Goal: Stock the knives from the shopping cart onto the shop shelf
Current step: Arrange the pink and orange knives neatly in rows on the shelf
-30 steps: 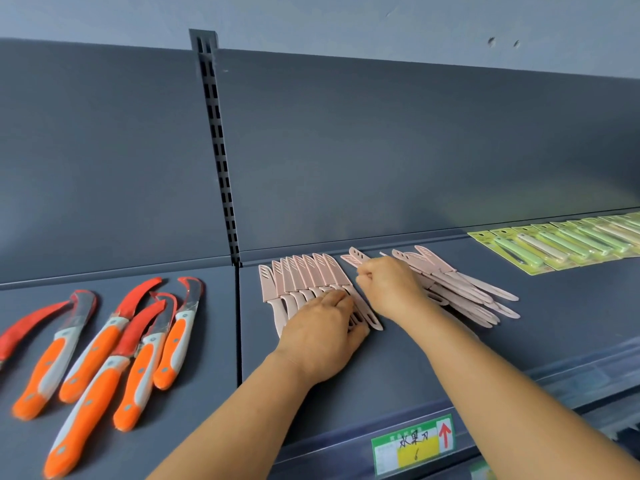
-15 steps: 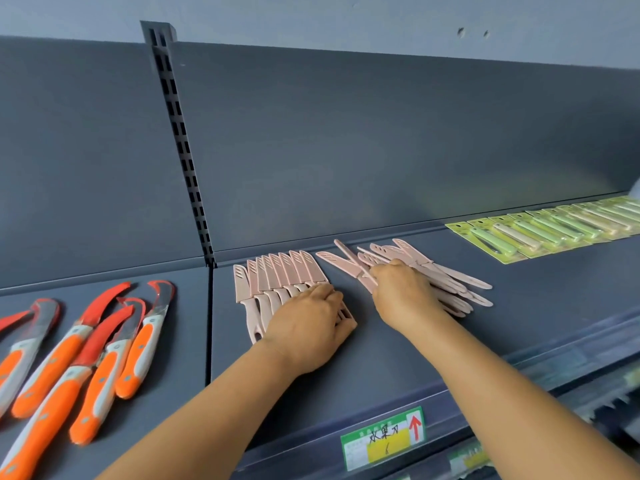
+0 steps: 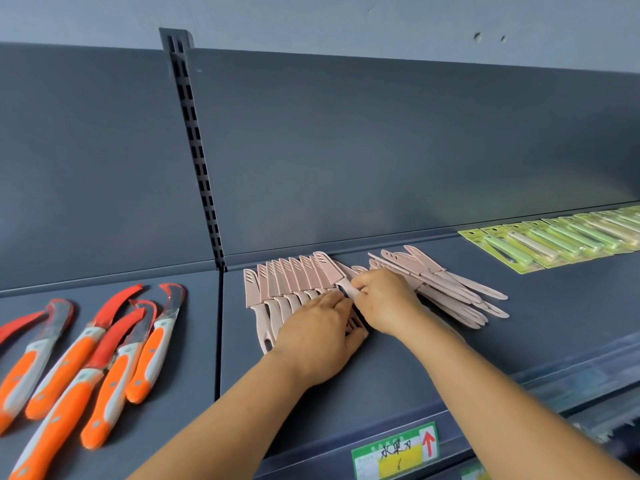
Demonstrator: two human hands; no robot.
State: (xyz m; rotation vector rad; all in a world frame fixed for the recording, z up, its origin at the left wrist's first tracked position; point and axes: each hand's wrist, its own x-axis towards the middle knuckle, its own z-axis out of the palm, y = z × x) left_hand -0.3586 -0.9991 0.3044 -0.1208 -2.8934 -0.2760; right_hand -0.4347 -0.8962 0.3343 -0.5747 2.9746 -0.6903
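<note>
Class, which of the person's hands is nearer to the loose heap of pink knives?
Right. The right hand lies at the loose heap of pink knives, against its left edge; the left hand rests farther left on the neat row's handles.

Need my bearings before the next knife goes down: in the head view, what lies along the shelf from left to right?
Orange-handled curved knives → slotted upright → neat row of pink sheathed knives → left hand → right hand → loose pile of pink knives → green carded packs.

Sheathed pink knives (image 3: pixel 291 282) fanned in row, loose pile (image 3: pixel 446 285) beside, on grey shelf (image 3: pixel 519 341)
</note>
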